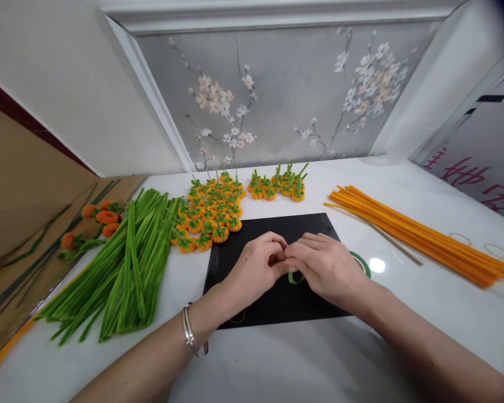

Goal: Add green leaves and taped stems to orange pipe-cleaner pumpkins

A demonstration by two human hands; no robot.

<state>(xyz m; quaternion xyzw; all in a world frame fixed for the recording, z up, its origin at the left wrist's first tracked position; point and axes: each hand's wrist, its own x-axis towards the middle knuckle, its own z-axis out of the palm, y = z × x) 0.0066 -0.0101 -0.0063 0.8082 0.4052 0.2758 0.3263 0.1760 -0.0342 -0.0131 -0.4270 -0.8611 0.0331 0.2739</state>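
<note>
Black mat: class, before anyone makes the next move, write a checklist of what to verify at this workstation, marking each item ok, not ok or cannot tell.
1. Left hand and right hand together over the black mat: ok.
2. Piece between the fingers securely gripped: cannot tell, the fingers hide most of it.
3. Green pipe cleaners apart from the orange pipe cleaners: ok, on opposite sides of the mat.
4. Green pipe cleaners lying parallel: not ok, several cross.
5. Green ring fully uncovered: not ok, the right hand partly covers it.
6. Smaller group of orange pieces with green stems off the mat: ok, beyond its far edge.
</note>
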